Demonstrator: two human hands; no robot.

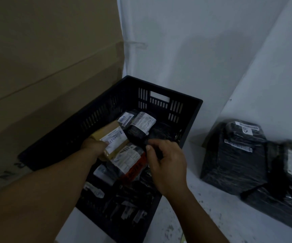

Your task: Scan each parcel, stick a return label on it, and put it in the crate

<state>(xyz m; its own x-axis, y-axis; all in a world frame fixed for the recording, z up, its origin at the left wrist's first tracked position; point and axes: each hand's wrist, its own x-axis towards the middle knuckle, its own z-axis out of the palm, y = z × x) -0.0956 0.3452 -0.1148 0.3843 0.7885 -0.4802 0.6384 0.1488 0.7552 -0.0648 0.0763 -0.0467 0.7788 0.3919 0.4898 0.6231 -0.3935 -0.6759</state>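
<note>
A black slotted plastic crate [161, 88] stands on the floor and holds several labelled parcels. My left hand [93, 146] reaches into it and grips a tan parcel [114, 137] whose white label reads RETURN. My right hand [166, 163] hovers over the crate's right side, its fingers curled and pinching the end of a black wrapped parcel [138, 132] that carries a white barcode label. A red and black parcel [133, 169] with a white label lies beneath both hands.
A tall cardboard box [45, 67] stands against the crate's left side. White walls meet in a corner behind the crate. Black wrapped parcels [238, 155] with barcode labels lie on the white floor at the right.
</note>
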